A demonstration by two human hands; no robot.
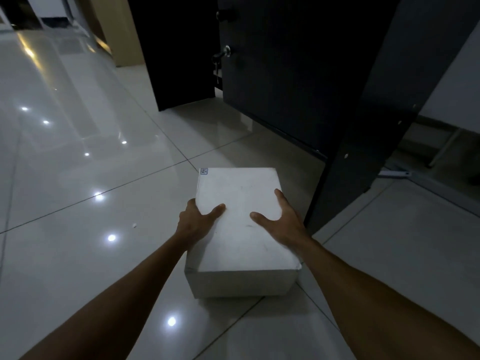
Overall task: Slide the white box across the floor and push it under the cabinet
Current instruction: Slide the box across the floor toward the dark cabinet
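We hold the one white box (241,224) from both sides: our left hand (197,219) wraps its left edge with the thumb lying on the top, and our right hand (279,220) does the same on the right edge, fingers spread. Both forearms are stretched forward and down. The box rests flat on the glossy tiled floor (91,178), just before the dark cabinet (298,74). A small sticker (204,171) sits on its far left corner. One bunch of keys (217,64) hangs from the cabinet door.
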